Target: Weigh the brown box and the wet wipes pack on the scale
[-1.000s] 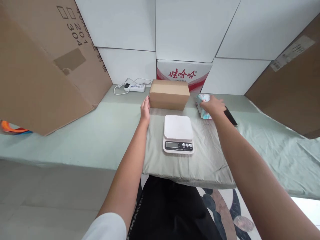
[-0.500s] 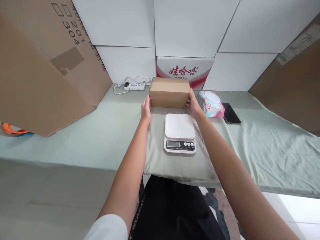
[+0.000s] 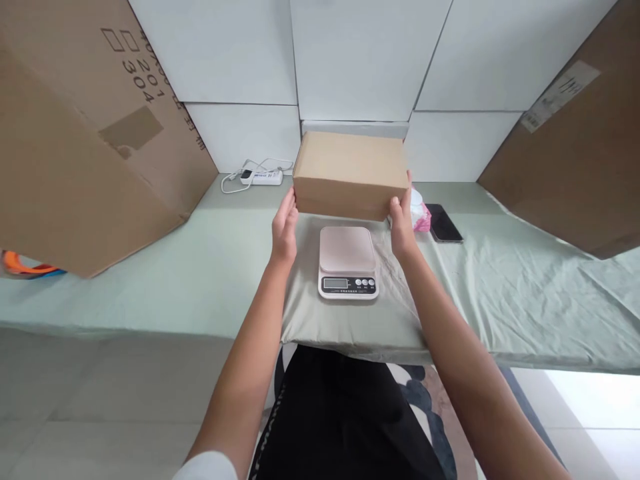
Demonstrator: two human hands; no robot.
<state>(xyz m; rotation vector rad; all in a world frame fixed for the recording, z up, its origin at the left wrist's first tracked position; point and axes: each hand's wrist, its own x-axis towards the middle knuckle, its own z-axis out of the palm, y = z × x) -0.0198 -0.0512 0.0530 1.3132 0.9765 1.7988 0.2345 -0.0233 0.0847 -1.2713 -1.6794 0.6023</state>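
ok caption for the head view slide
Both hands, left and right, hold a cardboard box above a kitchen scale.

Both arms are bare all the way from the left hand (image 3: 284,230) and the right hand (image 3: 401,227) back toward the near edge, no watch, rings or gloves that I can spot. There's a bit of white short sleeve (image 3: 213,465) poking in at the near left, looks like a plain tee. Lower down it's black shorts or pants (image 3: 340,420) with some white lettering running along the left side seam, too cut off to read properly.
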